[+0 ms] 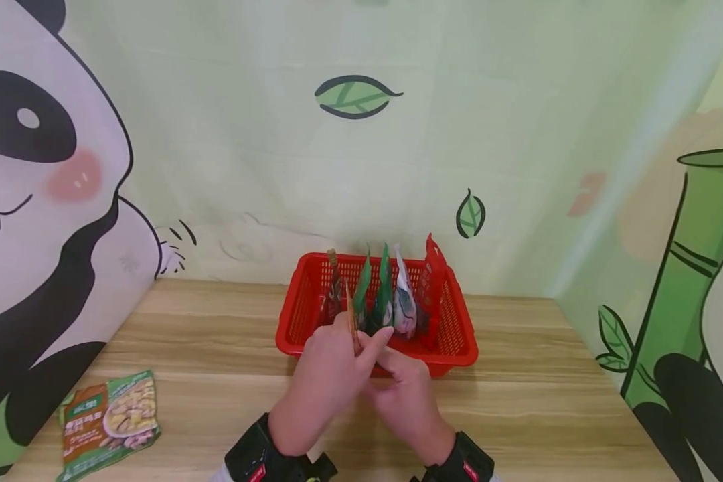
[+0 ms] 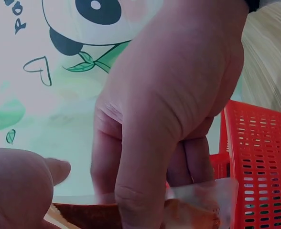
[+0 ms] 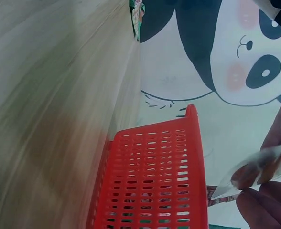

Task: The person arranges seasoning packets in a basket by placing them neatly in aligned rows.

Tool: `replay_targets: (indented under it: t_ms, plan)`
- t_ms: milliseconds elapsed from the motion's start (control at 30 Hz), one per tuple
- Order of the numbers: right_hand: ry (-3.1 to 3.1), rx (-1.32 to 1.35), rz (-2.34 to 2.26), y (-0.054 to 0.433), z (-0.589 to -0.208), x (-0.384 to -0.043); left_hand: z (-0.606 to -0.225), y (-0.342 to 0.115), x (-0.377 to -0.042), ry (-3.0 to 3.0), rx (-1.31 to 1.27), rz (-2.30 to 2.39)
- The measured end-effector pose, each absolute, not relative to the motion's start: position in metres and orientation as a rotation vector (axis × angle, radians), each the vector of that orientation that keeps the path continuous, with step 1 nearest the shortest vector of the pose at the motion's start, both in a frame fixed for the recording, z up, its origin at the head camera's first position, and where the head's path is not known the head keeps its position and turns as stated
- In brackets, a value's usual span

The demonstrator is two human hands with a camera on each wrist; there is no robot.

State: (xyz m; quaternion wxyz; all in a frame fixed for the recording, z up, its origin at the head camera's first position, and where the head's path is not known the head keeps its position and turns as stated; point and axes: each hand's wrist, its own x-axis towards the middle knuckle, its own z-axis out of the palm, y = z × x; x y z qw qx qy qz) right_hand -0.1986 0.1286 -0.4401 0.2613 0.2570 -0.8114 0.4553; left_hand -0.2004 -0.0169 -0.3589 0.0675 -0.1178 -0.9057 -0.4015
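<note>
Above the front of a red plastic basket, my left hand grips a thin, flat packet, seen edge-on in the head view. The left wrist view shows its clear plastic margin and orange-brown middle, with the left thumb lying across it. Fingers of my right hand pinch the packet's near edge; in the right wrist view they are at the lower right, beside its clear corner. Fingers hide much of the packet.
Upright in the basket stand a dark brown-red packet, green packets, a white-and-blue packet and a red packet. A green-and-orange food bag lies on the wooden table at left. A panda-printed backdrop rises behind.
</note>
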Motion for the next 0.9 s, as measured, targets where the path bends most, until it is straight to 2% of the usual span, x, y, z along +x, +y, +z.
replay_targets:
  t_ms: [400, 733, 900]
  plan:
    - [-2.391, 0.864, 1.132, 0.147, -0.430, -0.202, -0.360, -0.032, -0.204, -2.717, -0.404, -1.009]
    - [-2.717, 0.682, 0.603, 0.204, -0.429, -0.233, -0.358, -0.061, -0.214, -2.765, -0.280, -1.127]
    - [-2.860, 0.587, 0.499, 0.219, -0.428, -0.245, -0.356, -0.070, -0.213, -2.783, -0.248, -1.167]
